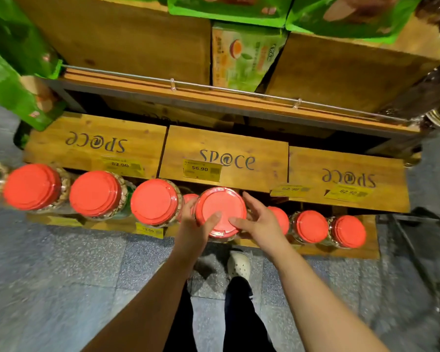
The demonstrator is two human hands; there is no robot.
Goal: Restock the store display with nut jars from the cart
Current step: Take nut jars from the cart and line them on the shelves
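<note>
Wooden crates (224,158) stamped "SP@CE" and hung with yellow price tags (200,169) back a low display shelf (341,250) above a grey speckled floor (61,262). Both hands hold one red-lidded nut jar (220,212) between the jars on the shelf: the left hand (192,231) wraps its left side, thumb on the lid. The right hand (261,222) curls its fingers (252,201) around the right side, thumb on the lid too.
</note>
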